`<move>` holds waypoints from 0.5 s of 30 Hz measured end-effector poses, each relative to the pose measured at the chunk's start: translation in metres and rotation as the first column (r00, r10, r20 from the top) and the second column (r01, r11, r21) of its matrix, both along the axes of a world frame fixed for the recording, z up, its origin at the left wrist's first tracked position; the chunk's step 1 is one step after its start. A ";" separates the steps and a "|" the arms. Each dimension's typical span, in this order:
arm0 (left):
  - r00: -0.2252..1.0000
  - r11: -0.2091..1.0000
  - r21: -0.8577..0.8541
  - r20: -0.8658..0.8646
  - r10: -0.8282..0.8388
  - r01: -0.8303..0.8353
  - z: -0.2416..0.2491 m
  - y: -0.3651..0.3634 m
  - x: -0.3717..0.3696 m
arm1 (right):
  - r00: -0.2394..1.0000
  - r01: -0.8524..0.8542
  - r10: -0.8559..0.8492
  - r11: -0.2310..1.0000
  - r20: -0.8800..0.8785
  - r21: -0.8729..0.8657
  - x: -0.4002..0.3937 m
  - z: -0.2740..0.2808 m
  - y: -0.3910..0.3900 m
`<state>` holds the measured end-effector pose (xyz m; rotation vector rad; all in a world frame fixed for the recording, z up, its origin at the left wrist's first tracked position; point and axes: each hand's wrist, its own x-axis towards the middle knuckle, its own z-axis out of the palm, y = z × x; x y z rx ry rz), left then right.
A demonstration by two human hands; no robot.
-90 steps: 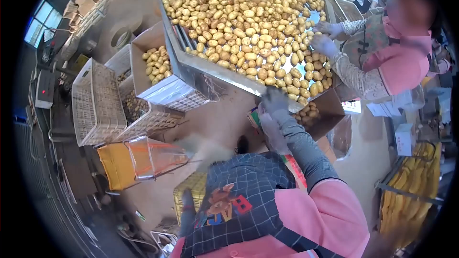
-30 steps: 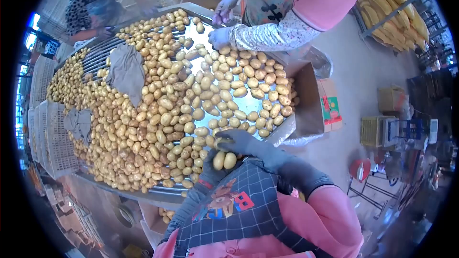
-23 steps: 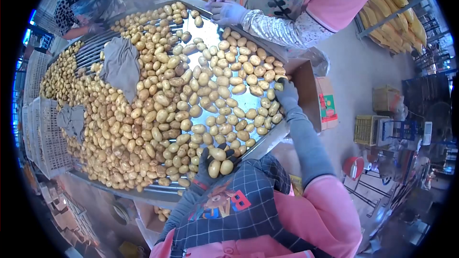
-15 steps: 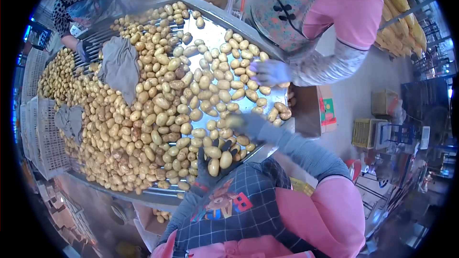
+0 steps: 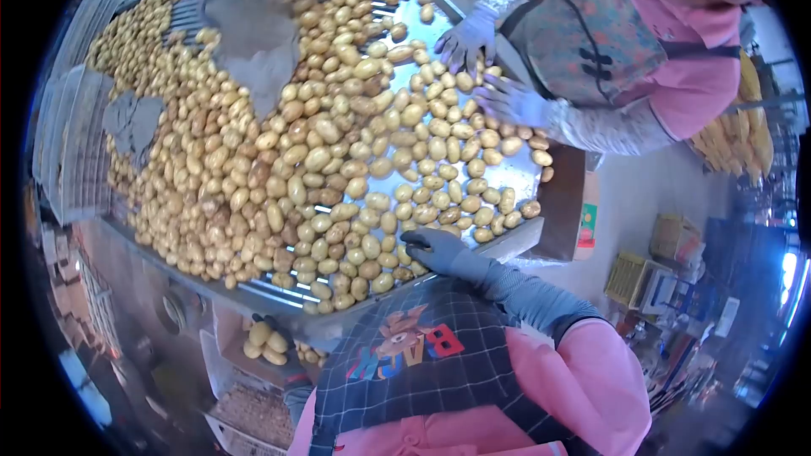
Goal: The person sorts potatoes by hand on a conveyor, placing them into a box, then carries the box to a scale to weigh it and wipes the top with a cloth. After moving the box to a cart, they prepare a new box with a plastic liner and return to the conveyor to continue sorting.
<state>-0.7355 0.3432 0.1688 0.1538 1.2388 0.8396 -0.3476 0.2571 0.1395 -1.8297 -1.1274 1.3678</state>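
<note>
Many potatoes (image 5: 325, 131) cover the metal sorting table (image 5: 517, 171). My left hand (image 5: 292, 363), in a dark grey glove, is below the table's near edge with its fingers around several potatoes (image 5: 265, 341). Under it is a cardboard box (image 5: 245, 365) that also has potatoes in it. At the near edge of the tabletop, my right hand (image 5: 435, 249), gloved the same way, lies with fingers stretched out against the potatoes there and grips none that I can see.
Across the table a co-worker's two purple-gloved hands (image 5: 498, 93) touch potatoes. A grey cloth (image 5: 258, 59) lies on the pile, another cloth (image 5: 133, 125) farther left. White crates (image 5: 72, 143) stand at the left. An open carton (image 5: 564, 203) sits below the right end.
My left hand has carried potatoes from the tabletop down to the box below. My right hand has drawn back to the near edge. The co-worker's second hand has come into view.
</note>
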 end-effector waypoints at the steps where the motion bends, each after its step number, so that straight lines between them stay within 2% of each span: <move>1: 0.998 0.999 -0.021 -0.057 0.039 -0.040 -0.001 -0.008 -0.018 | 0.994 -0.062 0.061 0.998 0.088 0.010 -0.006 -0.009 -0.002; 3: 0.985 0.991 -0.068 -0.131 0.109 -0.119 -0.013 -0.023 -0.040 | 0.986 -0.126 0.119 0.990 0.119 0.058 -0.017 -0.008 0.001; 5: 0.974 0.978 -0.124 -0.169 0.148 -0.170 -0.028 -0.035 -0.058 | 0.963 -0.159 0.173 0.984 0.205 -0.083 -0.018 0.006 0.018; 7: 0.971 0.966 -0.177 -0.180 0.155 -0.187 -0.048 -0.041 -0.063 | 0.962 0.042 -0.035 0.999 0.272 -0.020 -0.007 0.000 0.049; 9: 0.974 0.954 -0.232 -0.168 0.151 -0.188 -0.072 -0.040 -0.056 | 0.926 0.244 -0.305 0.933 0.222 0.265 0.004 -0.014 0.082; 12: 0.992 0.980 -0.182 -0.114 0.061 -0.081 -0.141 -0.033 -0.060 | 0.944 0.166 -0.270 0.884 0.189 0.436 -0.006 -0.013 0.124; 13: 0.993 0.989 -0.143 -0.109 0.033 -0.048 -0.159 -0.033 -0.066 | 0.950 0.149 -0.252 0.887 0.187 0.438 -0.018 -0.010 0.127; 14: 0.993 0.996 -0.092 -0.117 -0.013 0.002 -0.178 -0.034 -0.069 | 0.916 -0.069 -0.122 0.891 0.383 0.448 -0.032 -0.004 0.124; 15: 0.989 0.999 -0.029 -0.140 -0.046 0.043 -0.193 -0.036 -0.076 | 0.825 -0.278 -0.008 0.865 0.565 0.418 -0.043 -0.001 0.121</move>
